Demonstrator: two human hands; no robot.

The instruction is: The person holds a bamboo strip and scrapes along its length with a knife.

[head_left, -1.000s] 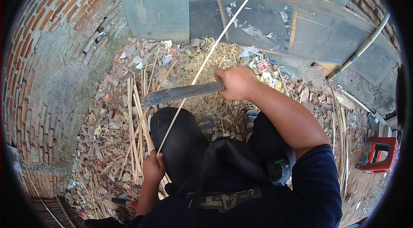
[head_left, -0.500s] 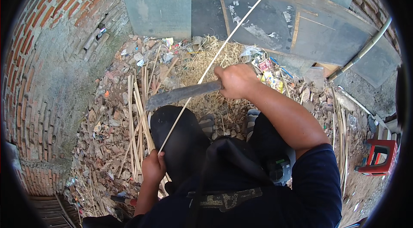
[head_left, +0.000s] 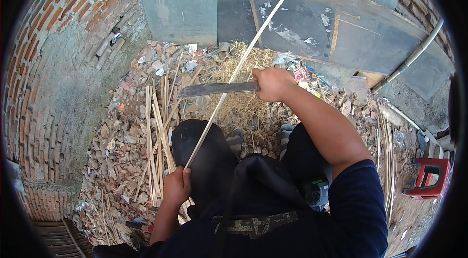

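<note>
The pale strip (head_left: 243, 61), I see, slants above the left knee (head_left: 217, 153), far end up and rightward, crossed near its middle by a dark blade (head_left: 209, 89) clenched in the right hand (head_left: 275, 84), while the left hand (head_left: 177, 186), nearer, clasps the strip's lower end.

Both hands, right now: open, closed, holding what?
Left hand: closed, holding the near end of a thin pale stick.
Right hand: closed around the handle end of a long knife.
</note>
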